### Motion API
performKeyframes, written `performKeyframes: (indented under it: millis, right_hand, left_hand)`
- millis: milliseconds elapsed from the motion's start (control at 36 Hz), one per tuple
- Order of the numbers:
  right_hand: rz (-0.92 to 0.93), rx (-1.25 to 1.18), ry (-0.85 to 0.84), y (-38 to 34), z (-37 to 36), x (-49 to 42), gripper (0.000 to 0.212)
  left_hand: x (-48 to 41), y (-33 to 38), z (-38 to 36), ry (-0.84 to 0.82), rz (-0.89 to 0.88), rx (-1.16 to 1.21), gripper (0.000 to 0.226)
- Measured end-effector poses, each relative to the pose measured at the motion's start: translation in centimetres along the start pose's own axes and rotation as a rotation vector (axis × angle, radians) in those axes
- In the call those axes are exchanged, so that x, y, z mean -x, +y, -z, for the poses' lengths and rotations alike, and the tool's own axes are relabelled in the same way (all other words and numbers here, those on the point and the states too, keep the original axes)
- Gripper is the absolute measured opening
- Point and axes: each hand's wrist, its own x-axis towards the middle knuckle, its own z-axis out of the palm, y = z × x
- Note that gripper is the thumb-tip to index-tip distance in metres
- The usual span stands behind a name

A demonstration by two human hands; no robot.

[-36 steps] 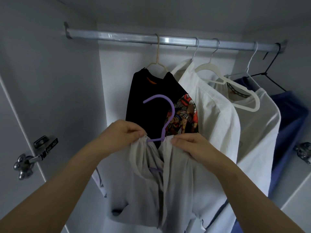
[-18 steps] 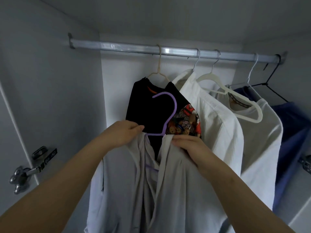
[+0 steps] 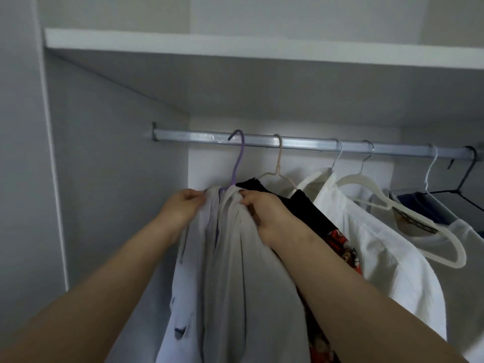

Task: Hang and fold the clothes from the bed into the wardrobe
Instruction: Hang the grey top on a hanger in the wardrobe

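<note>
1. White wardrobe walls [image 3: 117, 179] and a white shelf [image 3: 262, 52] overhead frame our view, with a silver hanging rail [image 3: 309, 144] running across beneath the shelf.
2. We hold a pale grey shirt [image 3: 235, 284] on a purple hanger [image 3: 238, 158], whose hook curls over the rail at the left end of the row of clothes; we cannot tell whether it bears on the rail.
3. Our left hand [image 3: 180, 208] pinches the shirt's left shoulder just beside the hanger's neck, fingers curled on the cloth.
4. Our right hand [image 3: 264, 213] grips the gathered cloth at the shirt's right shoulder, fingers curled round a fold.
5. Both forearms reach up from the lower corners of the view, and the shirt drops between them out of sight at the bottom edge; small dark marks show on its left side.
6. Just to the right hangs a black top with a red printed panel [image 3: 311, 213] on a beige hanger [image 3: 279, 166], touching the back of our right hand.
7. Next along the rail is a white shirt [image 3: 366, 244], then a bare white hanger [image 3: 408, 221] lying across the front of a white T-shirt [image 3: 468, 244].
8. At the far right a black hanger [image 3: 466, 176] hooks over the rail above a dark blue garment [image 3: 424, 205], partly hidden behind the white ones.
</note>
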Motion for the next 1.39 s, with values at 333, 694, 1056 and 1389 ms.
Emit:
performKeyframes:
  millis: [333, 694, 1056, 1389]
  right_hand:
    - [0.053, 0.069, -0.017, -4.3, -6.4, -10.1, 0.036]
    - [-0.045, -0.087, -0.019, 1.1, -8.5, -15.1, 0.025]
    - [-0.030, 0.108, 0.013, 3.0, -7.2, -12.0, 0.017]
    - [0.245, 0.079, 0.142, -0.4, -0.2, -2.9, 0.012]
  left_hand:
    - [-5.9, 1.1, 3.8, 0.033, 0.100, 0.130, 0.018]
    - [-7.5, -2.1, 3.6, 0.077, 0.223, 0.316, 0.020]
    - [-5.1, -0.9, 2.8, 0.229, 0.034, 0.401, 0.014]
    - [0.1, 6.1, -3.3, -0.038, -0.199, 0.480, 0.022]
